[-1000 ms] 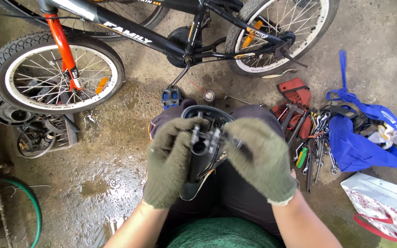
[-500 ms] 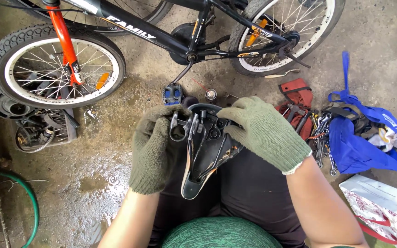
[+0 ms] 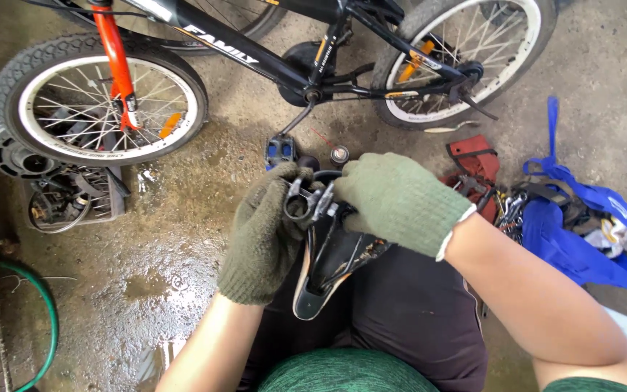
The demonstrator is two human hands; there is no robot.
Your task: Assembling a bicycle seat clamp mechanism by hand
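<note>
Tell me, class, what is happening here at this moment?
A person sits on a wet concrete floor with an upside-down bicycle saddle on the lap. The gloved left hand grips the metal clamp on its underside; the gloved right hand covers the saddle's rails. A small bicycle lies ahead, tools and a blue bag to the right.

Soft, even daylight, faint shadows, sharp focus, slight wide-angle edge distortion.

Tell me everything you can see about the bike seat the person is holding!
The bike seat is black with a pale edge and lies upside down on the person's lap, its narrow end towards them. Thin metal rails run along its underside, and a shiny metal clamp sits on them at the far end. The left hand, in a dark green knit glove, grips that clamp. The right hand, gloved too, covers the wide end.
</note>
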